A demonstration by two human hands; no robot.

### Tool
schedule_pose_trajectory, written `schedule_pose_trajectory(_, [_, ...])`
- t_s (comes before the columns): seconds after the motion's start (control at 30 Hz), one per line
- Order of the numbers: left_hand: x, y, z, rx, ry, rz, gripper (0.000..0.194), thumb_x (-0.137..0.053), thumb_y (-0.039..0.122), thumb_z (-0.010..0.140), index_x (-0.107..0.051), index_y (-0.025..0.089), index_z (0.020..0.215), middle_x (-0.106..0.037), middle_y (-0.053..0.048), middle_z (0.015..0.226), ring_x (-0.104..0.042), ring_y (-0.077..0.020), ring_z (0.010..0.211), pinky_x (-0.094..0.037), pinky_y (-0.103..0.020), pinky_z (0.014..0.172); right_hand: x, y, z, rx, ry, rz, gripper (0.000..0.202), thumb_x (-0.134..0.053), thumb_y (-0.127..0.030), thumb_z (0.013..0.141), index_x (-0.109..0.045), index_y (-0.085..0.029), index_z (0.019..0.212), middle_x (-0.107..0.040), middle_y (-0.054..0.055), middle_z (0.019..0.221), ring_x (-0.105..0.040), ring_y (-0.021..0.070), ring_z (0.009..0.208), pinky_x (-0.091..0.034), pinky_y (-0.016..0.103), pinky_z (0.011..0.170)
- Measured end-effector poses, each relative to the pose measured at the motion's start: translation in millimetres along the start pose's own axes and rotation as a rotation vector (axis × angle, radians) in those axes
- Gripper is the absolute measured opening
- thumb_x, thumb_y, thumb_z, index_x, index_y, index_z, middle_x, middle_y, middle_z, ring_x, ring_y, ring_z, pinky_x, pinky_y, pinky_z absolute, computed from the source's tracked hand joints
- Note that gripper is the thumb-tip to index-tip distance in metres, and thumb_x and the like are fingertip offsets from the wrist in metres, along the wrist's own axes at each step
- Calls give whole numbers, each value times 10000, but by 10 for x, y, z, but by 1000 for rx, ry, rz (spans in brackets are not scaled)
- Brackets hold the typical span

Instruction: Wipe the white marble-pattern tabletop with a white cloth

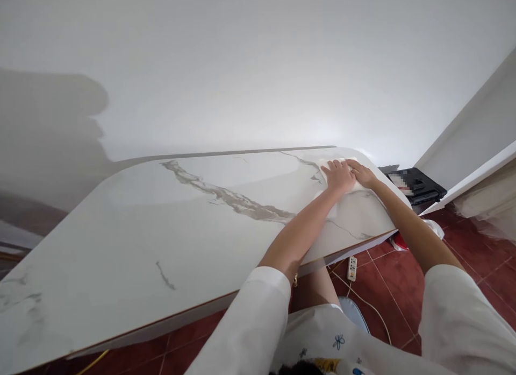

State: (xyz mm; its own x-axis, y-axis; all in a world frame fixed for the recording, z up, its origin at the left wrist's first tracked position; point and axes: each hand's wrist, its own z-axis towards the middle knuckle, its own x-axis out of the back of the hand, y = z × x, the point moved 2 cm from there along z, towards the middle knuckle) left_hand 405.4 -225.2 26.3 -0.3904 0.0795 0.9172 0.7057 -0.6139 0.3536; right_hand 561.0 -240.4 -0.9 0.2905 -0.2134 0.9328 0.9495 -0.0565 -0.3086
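Left hand (339, 176) palm down on a folded white cloth (358, 187), fingers spread wide and laid flat over it, not closed round it. Right hand (364, 176) just beside it, on the right, its fingers extended toward the left hand, also on the cloth; fairly open, no grasp seen. Cloth lies beneath both hands, edges showing past the left hand's fingertips and below the right hand, on a long white marble-patterned surface (161, 230) with rounded far corners and grey-brown veining. Widest vein runs left of the left hand, slanting toward the near forearm. Beyond the hands, a plain white wall (242, 68) stands behind the far edge; a broad dark shadow (48, 117) falls on it, well to the left of the hands. Right of the right hand, past the surface's end, a black hard-looking case (423, 185); farther right, pale sheer fabric (484, 203). Nearer the wearer than both hands and lower down, a white multi-socket power strip (352, 268) and a pale cable (373, 306) on a red tiled floor (391, 275).
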Motion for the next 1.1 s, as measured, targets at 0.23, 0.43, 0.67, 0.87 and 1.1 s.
schedule_pose_trajectory(0.23, [11, -360, 543, 1, -2, 6, 482, -329, 396, 959, -488, 191, 1365, -444, -138, 1480, -342, -327, 1370, -253, -575, 1129, -135, 5, 619, -26, 27, 5, 552, -315, -290, 899, -473, -283, 1428, -441, -6, 1543, -404, 282, 1423, -362, 540, 1159])
schedule_pose_trajectory(0.43, [33, -581, 894, 54, 5, 28, 478, -313, 388, 960, -475, 208, 1372, -457, -127, 1475, -349, -316, 1373, -255, -569, 1129, -251, 37, 1120, 17, 34, 18, 564, -324, -287, 876, -490, -278, 1415, -469, -14, 1521, -449, 272, 1390, -374, 518, 1156])
schedule_pose_trajectory(0.67, [-5, -734, 1149, 54, 0, 37, 482, -310, 429, 956, -508, 202, 1333, -525, -141, 1399, -408, -329, 1319, -278, -578, 1103, -301, 49, 1383, 18, 19, 52, 556, -332, -269, 873, -518, -262, 1397, -496, -2, 1503, -423, 278, 1405, -346, 539, 1167])
schedule_pose_trajectory(0.87, [24, -645, 1106, 86, 4, 87, 467, -293, 378, 968, -489, 204, 1355, -485, -140, 1452, -380, -332, 1342, -254, -561, 1109, -287, 63, 1418, 53, -4, 77, 559, -342, -256, 864, -520, -232, 1393, -497, 15, 1503, -418, 277, 1405, -333, 531, 1173])
schedule_pose_trajectory(1.1, [-57, -468, 1163, 116, 33, 73, 465, -296, 355, 968, -490, 175, 1351, -510, -156, 1411, -394, -339, 1314, -255, -555, 1096, -240, 307, 1482, 134, -7, 74, 551, -341, -260, 856, -544, -245, 1369, -519, -6, 1484, -445, 248, 1389, -330, 484, 1185])
